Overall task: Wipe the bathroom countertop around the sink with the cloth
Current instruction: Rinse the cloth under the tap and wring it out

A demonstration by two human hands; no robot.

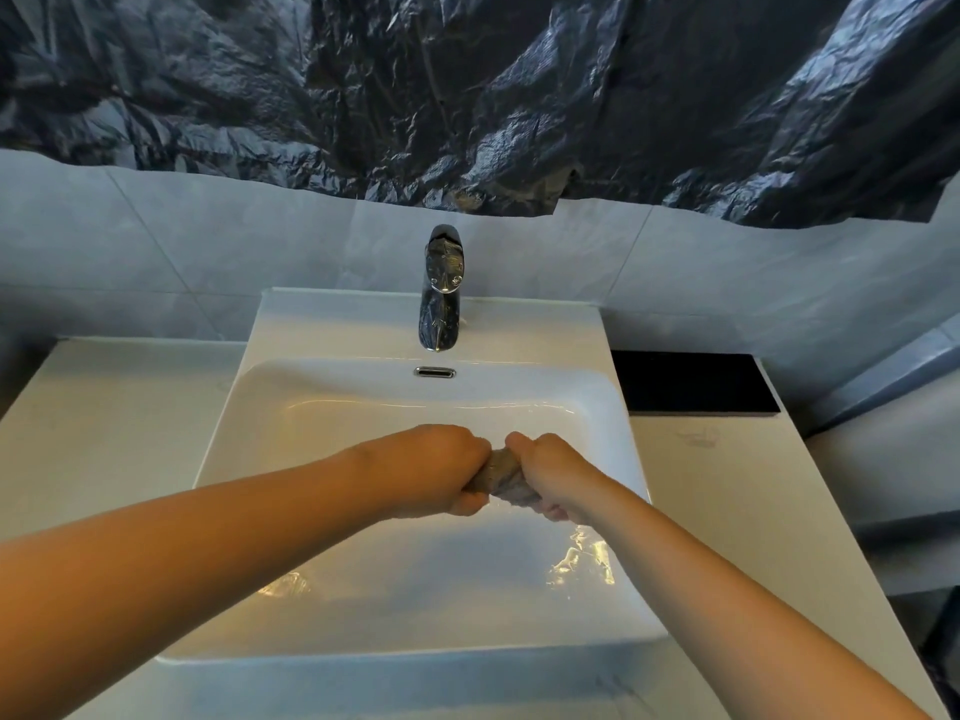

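A small grey cloth (503,476) is bunched into a tight twisted roll over the middle of the white sink (244,407). My left hand (441,467) grips its left end and my right hand (553,472) grips its right end, knuckles nearly touching. Most of the cloth is hidden inside my fists. White countertop (119,433) lies on both sides of the basin.
A chrome faucet (440,288) stands at the back of the basin above an overflow slot (435,372). A black rectangular mat (693,381) lies on the right counter by the wall. Dark plastic sheeting (467,96) covers the wall above the tiles.
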